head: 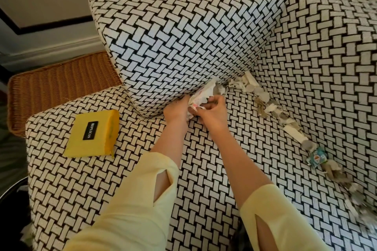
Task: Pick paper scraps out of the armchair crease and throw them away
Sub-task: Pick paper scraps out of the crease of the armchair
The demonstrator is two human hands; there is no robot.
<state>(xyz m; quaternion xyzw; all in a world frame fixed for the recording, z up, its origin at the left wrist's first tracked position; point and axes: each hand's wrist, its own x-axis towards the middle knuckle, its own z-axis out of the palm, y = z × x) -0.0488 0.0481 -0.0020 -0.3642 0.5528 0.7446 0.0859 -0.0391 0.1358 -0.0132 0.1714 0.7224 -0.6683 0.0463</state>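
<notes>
The armchair (204,169) is covered in black-and-white woven-pattern fabric. A line of torn paper scraps (263,96) lies in the crease between the seat and the right arm, running from the back cushion toward the front. Among them sits a small blue printed wrapper (317,157). My left hand (176,111) and my right hand (214,111) meet at the foot of the back cushion, both closed on a bunch of white crumpled scraps (204,96). Both arms wear pale yellow sleeves.
A yellow pouch with a black label (92,134) lies on the seat's left part. A wicker basket (57,87) stands on the floor left of the chair. The back cushion (183,36) leans over the seat. A dark round rim (12,189) shows at lower left.
</notes>
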